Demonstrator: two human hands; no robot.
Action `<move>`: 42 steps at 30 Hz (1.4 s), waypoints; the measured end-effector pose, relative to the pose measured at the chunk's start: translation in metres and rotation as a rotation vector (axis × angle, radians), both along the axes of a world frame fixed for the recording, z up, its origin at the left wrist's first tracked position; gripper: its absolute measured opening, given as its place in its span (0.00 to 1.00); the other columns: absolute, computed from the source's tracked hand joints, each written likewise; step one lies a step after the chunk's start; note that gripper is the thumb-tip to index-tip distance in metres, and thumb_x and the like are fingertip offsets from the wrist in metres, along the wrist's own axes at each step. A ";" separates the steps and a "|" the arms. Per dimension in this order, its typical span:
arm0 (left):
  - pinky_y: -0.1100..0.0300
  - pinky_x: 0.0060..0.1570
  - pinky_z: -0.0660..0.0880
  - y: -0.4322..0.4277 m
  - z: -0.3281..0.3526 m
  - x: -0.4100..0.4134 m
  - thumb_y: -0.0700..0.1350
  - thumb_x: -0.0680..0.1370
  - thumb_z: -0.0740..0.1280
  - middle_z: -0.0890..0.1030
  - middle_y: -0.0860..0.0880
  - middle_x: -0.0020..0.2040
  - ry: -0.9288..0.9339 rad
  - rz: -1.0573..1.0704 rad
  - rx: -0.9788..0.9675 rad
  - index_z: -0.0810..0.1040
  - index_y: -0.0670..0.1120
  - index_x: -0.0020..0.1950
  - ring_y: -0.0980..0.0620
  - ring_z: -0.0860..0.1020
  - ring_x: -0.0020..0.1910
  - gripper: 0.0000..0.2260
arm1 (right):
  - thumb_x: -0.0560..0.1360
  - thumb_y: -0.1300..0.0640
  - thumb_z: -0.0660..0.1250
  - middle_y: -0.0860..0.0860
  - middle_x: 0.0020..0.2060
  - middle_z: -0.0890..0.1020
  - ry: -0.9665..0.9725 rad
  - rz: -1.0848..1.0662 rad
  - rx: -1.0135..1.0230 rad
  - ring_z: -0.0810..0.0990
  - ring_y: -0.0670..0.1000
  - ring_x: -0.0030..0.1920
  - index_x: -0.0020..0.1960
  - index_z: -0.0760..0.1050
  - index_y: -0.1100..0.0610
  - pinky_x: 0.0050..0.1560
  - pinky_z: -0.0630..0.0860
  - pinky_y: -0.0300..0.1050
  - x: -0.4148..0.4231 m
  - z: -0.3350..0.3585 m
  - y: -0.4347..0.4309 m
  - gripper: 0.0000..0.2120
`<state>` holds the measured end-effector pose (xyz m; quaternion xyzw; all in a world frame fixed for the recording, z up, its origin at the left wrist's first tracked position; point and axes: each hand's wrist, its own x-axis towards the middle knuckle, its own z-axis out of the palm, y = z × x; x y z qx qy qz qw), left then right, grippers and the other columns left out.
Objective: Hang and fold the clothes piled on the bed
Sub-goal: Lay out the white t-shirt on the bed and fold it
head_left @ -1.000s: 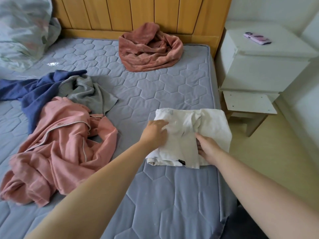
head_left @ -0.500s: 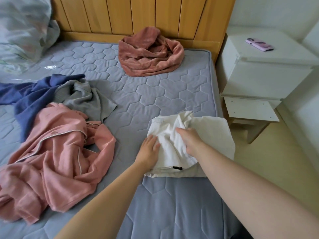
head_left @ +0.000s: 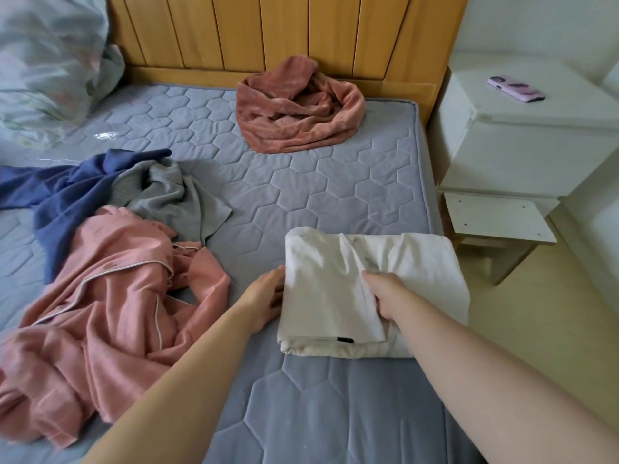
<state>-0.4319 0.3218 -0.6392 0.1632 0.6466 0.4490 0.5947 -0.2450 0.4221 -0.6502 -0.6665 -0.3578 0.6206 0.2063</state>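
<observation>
Folding step in hand: the white garment (head_left: 368, 283) lies at the bed's (head_left: 301, 195) four-o'clock edge, right hand (head_left: 385, 296) pinching its top layer, left hand (head_left: 264, 299) flat at its nine-o'clock side, so next likely smoothing that fold down

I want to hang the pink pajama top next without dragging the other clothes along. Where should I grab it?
Probably at the white-piped collar edge of the pink pajama top, coming from the near side of the bed. That edge lies on top and exposed. The far end touches the gray garment and blue garment, so lift up and toward you.
</observation>
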 end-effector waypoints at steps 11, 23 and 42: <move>0.54 0.50 0.75 0.012 -0.005 0.020 0.43 0.68 0.75 0.78 0.46 0.55 0.491 -0.133 -0.142 0.71 0.45 0.62 0.46 0.77 0.53 0.25 | 0.77 0.59 0.61 0.58 0.56 0.78 -0.765 0.415 0.385 0.75 0.58 0.59 0.62 0.71 0.62 0.59 0.71 0.46 0.003 -0.003 -0.027 0.15; 0.57 0.44 0.69 0.015 -0.009 0.032 0.60 0.77 0.62 0.75 0.51 0.45 0.421 -0.066 -0.120 0.72 0.46 0.57 0.53 0.74 0.42 0.20 | 0.75 0.49 0.67 0.57 0.58 0.74 -0.724 0.311 0.683 0.72 0.58 0.60 0.58 0.73 0.60 0.56 0.70 0.51 -0.021 0.021 0.019 0.18; 0.59 0.33 0.68 0.015 -0.036 0.015 0.52 0.81 0.58 0.76 0.49 0.35 0.482 -0.001 -0.072 0.74 0.46 0.38 0.51 0.74 0.35 0.16 | 0.72 0.47 0.64 0.58 0.46 0.81 -0.516 0.224 0.394 0.79 0.59 0.48 0.48 0.77 0.61 0.41 0.67 0.43 -0.016 0.012 0.073 0.16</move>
